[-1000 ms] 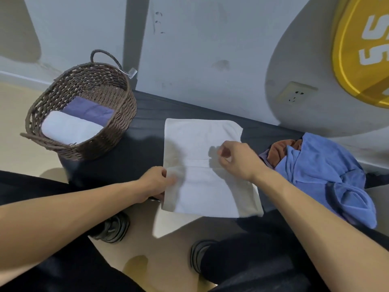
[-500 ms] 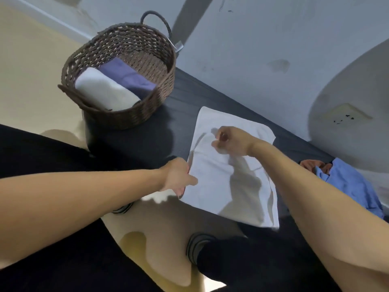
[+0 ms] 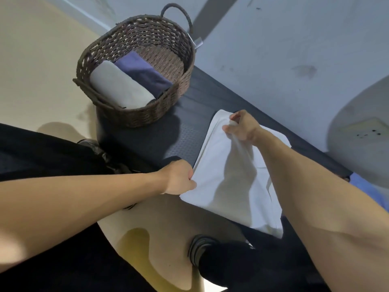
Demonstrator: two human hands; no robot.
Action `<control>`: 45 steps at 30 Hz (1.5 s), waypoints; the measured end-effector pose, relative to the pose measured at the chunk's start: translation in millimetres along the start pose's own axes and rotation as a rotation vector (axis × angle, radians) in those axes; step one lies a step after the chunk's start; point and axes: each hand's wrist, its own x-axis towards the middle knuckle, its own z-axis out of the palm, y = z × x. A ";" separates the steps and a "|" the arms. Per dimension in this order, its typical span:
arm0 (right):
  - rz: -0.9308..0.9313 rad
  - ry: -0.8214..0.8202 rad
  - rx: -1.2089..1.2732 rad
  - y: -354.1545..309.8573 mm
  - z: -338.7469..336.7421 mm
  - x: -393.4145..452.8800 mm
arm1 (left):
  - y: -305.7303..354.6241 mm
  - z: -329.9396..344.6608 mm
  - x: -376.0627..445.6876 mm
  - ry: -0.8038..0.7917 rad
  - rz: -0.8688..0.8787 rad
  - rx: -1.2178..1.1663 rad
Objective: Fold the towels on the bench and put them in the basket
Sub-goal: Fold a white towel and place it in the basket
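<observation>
A folded white towel (image 3: 233, 182) lies on the dark bench (image 3: 181, 135), its near part hanging over the front edge. My left hand (image 3: 179, 178) pinches the towel's near left edge. My right hand (image 3: 242, 126) grips the far left corner and lifts the cloth a little off the bench. A brown wicker basket (image 3: 117, 45) stands at the bench's left end, left of both hands. Inside it lie a rolled white towel (image 3: 120, 87) and a folded purple towel (image 3: 143, 72) side by side.
A grey wall (image 3: 284, 39) runs right behind the bench, with a socket (image 3: 362, 129) at the right. A sliver of blue cloth (image 3: 366, 186) shows behind my right forearm. My dark trousers and shoes (image 3: 200, 247) are below, on a beige floor (image 3: 37, 60).
The view has swung left, so the basket sits nearer the centre and the blue pile is almost out of sight. My right hand moved to the towel's far left corner and raised it.
</observation>
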 end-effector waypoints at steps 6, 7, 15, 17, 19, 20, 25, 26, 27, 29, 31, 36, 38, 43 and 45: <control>0.034 -0.193 -0.049 5.7 -8.3 -3.7 | -8.2 -51.2 -7.1 0.120 0.026 0.280; 0.024 -0.214 -0.005 4.9 -9.9 -6.0 | -13.7 -59.0 -7.5 0.172 0.014 0.268; -0.034 0.125 0.105 -6.0 1.9 8.2 | -41.5 -62.7 -8.6 0.321 0.009 0.176; -0.010 0.163 0.018 -7.2 6.2 12.2 | -39.5 -64.8 -9.6 0.346 0.037 0.184; -0.001 0.169 -0.060 -10.0 9.5 16.3 | -37.8 -68.3 -10.9 0.293 0.008 0.219; 0.005 0.165 -0.100 -11.7 10.2 18.2 | -37.3 -69.9 -11.6 0.244 -0.012 0.245; 0.044 0.148 -0.221 -14.7 10.1 27.2 | -34.6 -76.0 -14.1 0.114 -0.032 0.305; 0.048 0.150 -0.231 -15.1 9.7 28.8 | -34.4 -77.3 -14.4 0.107 -0.047 0.304; 0.050 0.156 -0.237 -14.9 9.0 30.6 | -33.8 -78.6 -14.7 0.102 -0.066 0.303; 0.060 0.171 -0.222 -14.3 7.5 32.2 | -32.8 -79.3 -14.7 0.115 -0.099 0.289; 0.069 0.190 -0.199 -14.9 5.9 31.1 | -33.4 -78.4 -14.3 0.151 -0.143 0.234; 0.003 0.245 -0.210 -13.8 12.1 28.4 | -44.1 -71.2 -8.9 0.198 -0.215 -0.186; -0.039 0.229 -0.170 -11.7 16.4 26.5 | -48.7 -71.8 -7.4 0.182 -0.214 -0.266; -0.128 0.225 -0.234 -7.2 13.4 22.1 | -54.5 -78.5 -7.7 0.120 -0.167 -0.228; -0.140 0.188 -0.127 -15.8 7.9 26.3 | -56.6 -79.4 -8.4 0.135 -0.149 -0.215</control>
